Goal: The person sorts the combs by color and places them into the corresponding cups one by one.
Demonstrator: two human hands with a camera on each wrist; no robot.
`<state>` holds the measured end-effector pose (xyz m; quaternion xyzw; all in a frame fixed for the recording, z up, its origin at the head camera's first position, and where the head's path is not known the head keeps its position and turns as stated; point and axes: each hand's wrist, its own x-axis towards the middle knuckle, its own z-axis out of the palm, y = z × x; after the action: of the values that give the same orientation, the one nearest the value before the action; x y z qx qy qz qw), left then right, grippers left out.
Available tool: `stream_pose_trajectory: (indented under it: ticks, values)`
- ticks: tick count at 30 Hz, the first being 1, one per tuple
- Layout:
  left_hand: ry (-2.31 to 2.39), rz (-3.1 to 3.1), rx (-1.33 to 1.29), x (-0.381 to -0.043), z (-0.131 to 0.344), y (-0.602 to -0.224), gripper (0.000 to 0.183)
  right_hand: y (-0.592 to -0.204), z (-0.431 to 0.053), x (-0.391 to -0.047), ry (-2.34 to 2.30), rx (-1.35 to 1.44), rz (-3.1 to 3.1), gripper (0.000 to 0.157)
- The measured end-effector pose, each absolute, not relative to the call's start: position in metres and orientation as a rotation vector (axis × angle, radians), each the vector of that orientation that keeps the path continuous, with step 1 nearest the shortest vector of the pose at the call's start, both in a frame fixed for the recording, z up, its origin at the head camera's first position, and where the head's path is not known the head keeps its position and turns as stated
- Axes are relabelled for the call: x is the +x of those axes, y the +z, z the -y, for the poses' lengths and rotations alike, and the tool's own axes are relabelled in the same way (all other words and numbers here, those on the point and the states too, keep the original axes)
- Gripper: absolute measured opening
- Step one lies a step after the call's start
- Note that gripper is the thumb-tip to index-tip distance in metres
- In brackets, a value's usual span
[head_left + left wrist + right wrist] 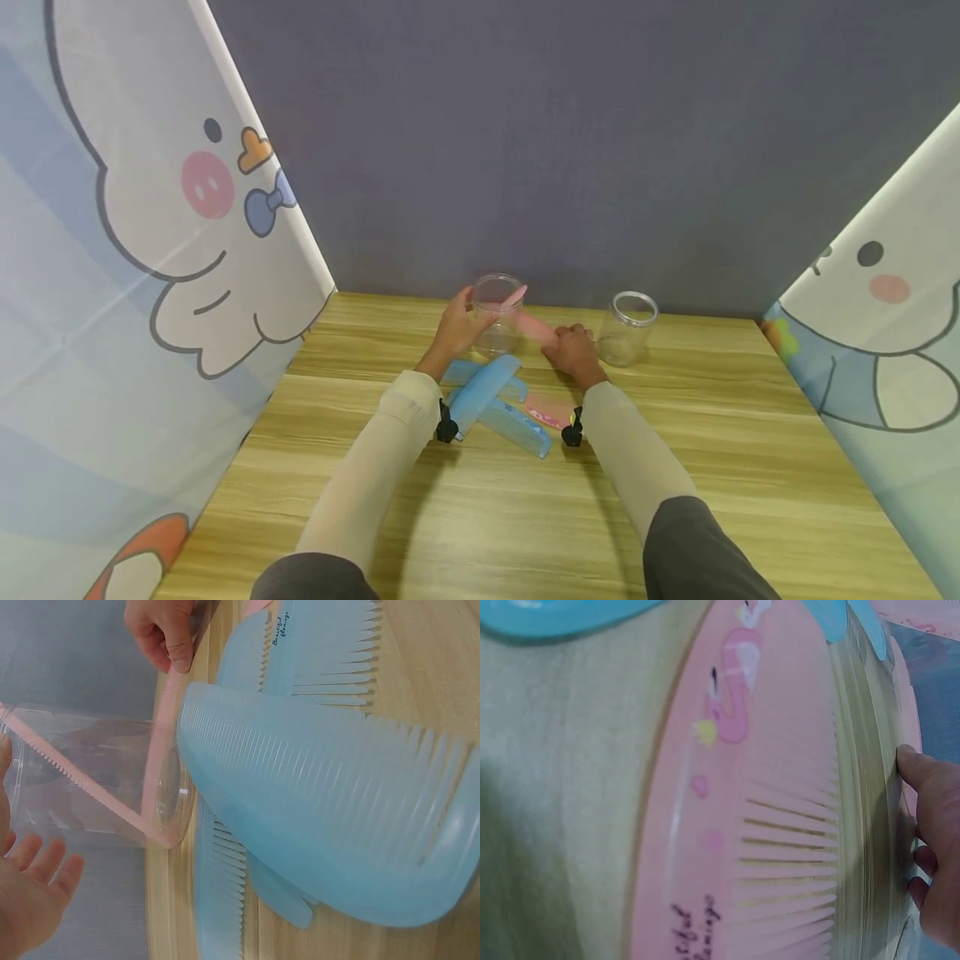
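Note:
In the head view my left hand (459,329) holds a clear jar (497,337), its thumb and fingers spread about the side. A pink comb (82,780) leans diagonally inside this jar. My right hand (573,352) pinches the end of another pink comb (536,327); its far part shows through the jar's wall, and I cannot tell whether it touches the jar. Several blue combs (483,390) lie crossed over each other in front of the jar. Nearer my right wrist rests a pink comb (780,825) with a flamingo print.
A second clear jar (626,337) stands just right of my right hand. The wood-grain table (480,517) meets a grey panel (525,150) behind the jars. Cartoon-printed cloth (217,317) hangs at both sides.

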<state>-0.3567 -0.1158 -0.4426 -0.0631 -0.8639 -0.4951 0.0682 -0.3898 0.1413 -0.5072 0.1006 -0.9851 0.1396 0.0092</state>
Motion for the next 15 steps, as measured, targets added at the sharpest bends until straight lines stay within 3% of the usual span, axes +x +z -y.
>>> stream_pose_trajectory:
  ticks: [8, 15]
  values:
    - [-1.494, 2.594, -0.184, -0.355, 0.113, -0.446, 0.083, -0.509, -0.146, -0.387, 0.595, 0.179, 3.042, 0.052]
    - [-1.491, 2.578, -0.192, -0.355, 0.113, -0.445, 0.082, -0.500, -0.154, -0.380, 0.843, 0.159, 2.939, 0.057]
